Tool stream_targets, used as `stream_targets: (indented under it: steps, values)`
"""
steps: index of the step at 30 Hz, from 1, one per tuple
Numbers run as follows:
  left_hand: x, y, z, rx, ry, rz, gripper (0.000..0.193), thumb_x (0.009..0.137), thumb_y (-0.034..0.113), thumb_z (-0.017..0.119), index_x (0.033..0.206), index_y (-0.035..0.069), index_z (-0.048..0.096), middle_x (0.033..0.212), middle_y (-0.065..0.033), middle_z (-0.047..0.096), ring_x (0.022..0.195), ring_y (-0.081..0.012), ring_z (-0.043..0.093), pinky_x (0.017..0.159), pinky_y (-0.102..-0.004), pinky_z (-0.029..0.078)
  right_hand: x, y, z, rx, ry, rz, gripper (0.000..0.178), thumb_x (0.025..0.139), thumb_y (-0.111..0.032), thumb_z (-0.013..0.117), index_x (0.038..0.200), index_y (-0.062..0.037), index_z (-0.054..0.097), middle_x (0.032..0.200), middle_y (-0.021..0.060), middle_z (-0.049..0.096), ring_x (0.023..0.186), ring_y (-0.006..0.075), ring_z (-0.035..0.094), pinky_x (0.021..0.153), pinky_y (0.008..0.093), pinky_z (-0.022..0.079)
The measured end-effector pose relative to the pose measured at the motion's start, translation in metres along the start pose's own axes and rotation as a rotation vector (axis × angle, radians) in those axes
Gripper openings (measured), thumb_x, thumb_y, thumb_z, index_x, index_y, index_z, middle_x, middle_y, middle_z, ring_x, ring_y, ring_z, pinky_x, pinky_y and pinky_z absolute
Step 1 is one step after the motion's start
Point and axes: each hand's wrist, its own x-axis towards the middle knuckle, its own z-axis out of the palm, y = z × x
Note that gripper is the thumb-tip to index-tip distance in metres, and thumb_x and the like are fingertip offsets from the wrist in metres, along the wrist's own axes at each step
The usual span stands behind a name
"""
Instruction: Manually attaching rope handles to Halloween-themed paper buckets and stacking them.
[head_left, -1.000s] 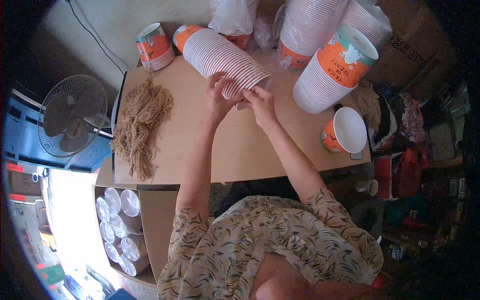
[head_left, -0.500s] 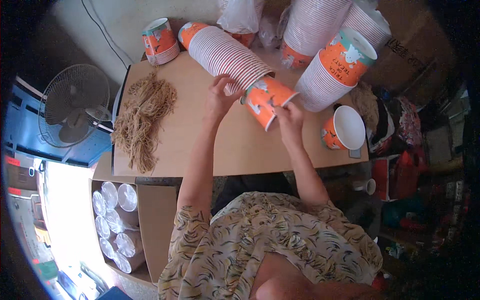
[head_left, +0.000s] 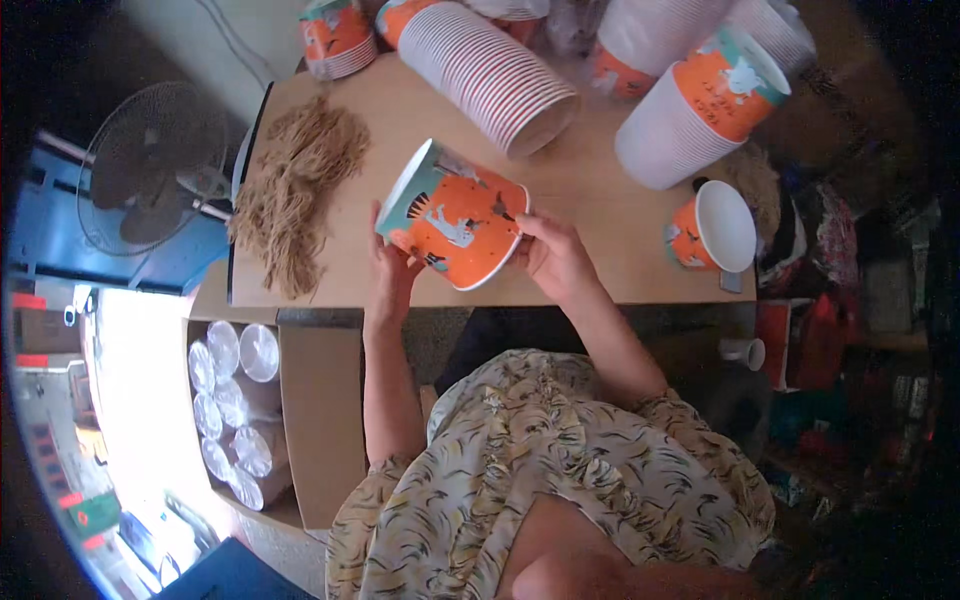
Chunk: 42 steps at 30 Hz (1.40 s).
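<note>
Above the table's near part, a single orange paper bucket (head_left: 465,225) with a green band and ghost prints is tilted on its side between both hands. My left hand (head_left: 390,262) grips it near its green-banded end at the left. My right hand (head_left: 550,252) holds the white-edged end at the right, thumb on top. Beyond it a long stack of nested buckets (head_left: 480,75) lies on its side, its end facing me. To the right stands one more bucket (head_left: 725,228), tilted so that its white opening or base shows.
A bundle of tan raffia-like strings (head_left: 300,190) lies on the table's left (head_left: 420,110). Tall bucket stacks (head_left: 680,125) stand at the back right, a short stack (head_left: 337,40) at the back left. A fan (head_left: 150,165) and a carton of wrapped stacks (head_left: 320,420) are leftward.
The bucket came away from the end of the lying stack and moved toward me and left. My left hand left the stack and now grips the bucket too. The view shifted.
</note>
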Motion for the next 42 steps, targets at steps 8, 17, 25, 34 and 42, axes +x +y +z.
stream_targets:
  steps: [8,17,25,34,42]
  values:
    - [-0.014,0.039,-0.005,0.152,0.218,0.253,0.104,0.080,-0.001,0.071,0.163,0.015,0.009,0.150,-0.0117,0.041,0.129,-0.0220,0.050,0.103,-0.0359,0.048,0.009,0.050,0.032,-0.398,-0.091,0.073,0.038,0.103,-0.036,0.058,0.115,-0.0009,0.064,0.105,0.0063,0.071,0.094,0.0141,0.069,0.082,0.0323,0.058]
    - [0.008,0.071,0.017,0.525,0.113,0.411,0.119,0.062,0.012,0.096,0.155,0.012,0.022,0.147,-0.0132,0.043,0.135,-0.0269,0.047,0.112,-0.0427,0.043,0.005,0.170,0.021,-0.088,-0.146,0.095,0.048,0.091,-0.007,0.067,0.136,0.0006,0.056,0.137,0.0114,0.060,0.125,0.0207,0.058,0.111,0.0347,0.041]
    - [0.028,0.043,0.001,0.580,-0.051,0.294,0.124,0.058,0.014,0.098,0.156,0.006,0.023,0.144,-0.0148,0.052,0.133,-0.0273,0.052,0.112,-0.0425,0.045,0.003,0.062,0.011,-1.045,0.017,-0.245,0.056,0.090,-0.013,0.073,0.140,0.0000,0.052,0.145,0.0162,0.053,0.134,0.0247,0.052,0.108,0.0373,0.045]
    - [0.049,0.057,0.016,0.938,-0.269,0.291,0.136,0.054,0.031,0.101,0.160,0.006,0.019,0.148,-0.0194,0.050,0.137,-0.0297,0.050,0.114,-0.0423,0.042,0.108,-0.059,0.069,-1.782,-0.600,-0.316,0.132,0.050,-0.038,0.099,0.156,-0.0039,0.029,0.163,0.0236,0.022,0.152,0.0364,0.023,0.123,0.0428,0.027]
    - [0.041,0.078,0.026,1.105,-0.222,0.443,0.137,0.050,0.039,0.099,0.161,0.014,0.023,0.146,-0.0189,0.052,0.134,-0.0354,0.051,0.113,-0.0467,0.041,0.114,-0.053,0.066,-1.683,-0.764,-0.371,0.134,0.056,-0.047,0.096,0.158,-0.0028,0.021,0.160,0.0232,0.027,0.149,0.0373,0.029,0.123,0.0442,0.028]
